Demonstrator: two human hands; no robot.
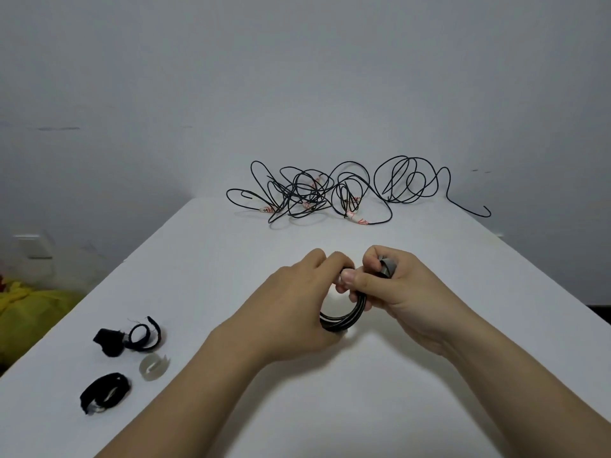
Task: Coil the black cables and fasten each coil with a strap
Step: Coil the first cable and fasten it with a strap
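Note:
A small coil of black cable (344,320) hangs just above the white table (231,252), held between both hands. My left hand (297,299) grips the coil's left side, fingers curled over its top. My right hand (393,285) grips the right side, thumb pressed on the cable, and a grey strap (387,267) curls between its fingers. Much of the coil is hidden by the hands. A tangle of loose black cables (317,193) with white labels lies at the table's far edge.
Spare straps lie at the near left: two black ones (139,335) close together, a pale grey one (152,366) and another black one (104,393). A yellow bundle (29,309) sits beyond the table's left edge. A plain wall stands behind.

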